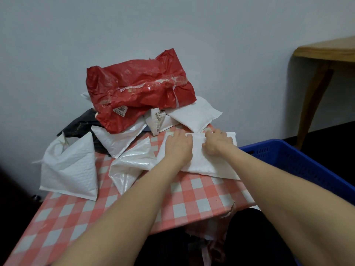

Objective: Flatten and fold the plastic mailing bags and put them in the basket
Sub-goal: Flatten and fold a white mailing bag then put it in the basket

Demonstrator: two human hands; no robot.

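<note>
Head view. A white mailing bag [199, 162] lies flat on the red-and-white checked desk [192, 192], at the desk's far right part. Its long axis runs roughly left to right across the desk. Its far right corner points past the desk's edge toward the blue basket [269, 148], which stands just beside the desk on the right.

The left hand [178, 144] rests palm down on the left half of the bag, fingers straight and pressing on it. The right hand [217, 144] is on the bag's far right part, its fingers [211, 134] curled over the far edge and gripping it. The two hands are near each other but apart.

Behind and to the left is a loose pile of bags. A crumpled red bag [138, 89] lies on top, its long axis running left to right and tilted up at the right. A black bag [80, 125] shows beneath it on the left. Several white padded bags lie around the pile: one at the desk's left edge [69, 169], one just left of the hands [130, 162], one behind the hands [194, 114]. A wooden table [326, 48] stands at the far right, against the pale wall [172, 25].
</note>
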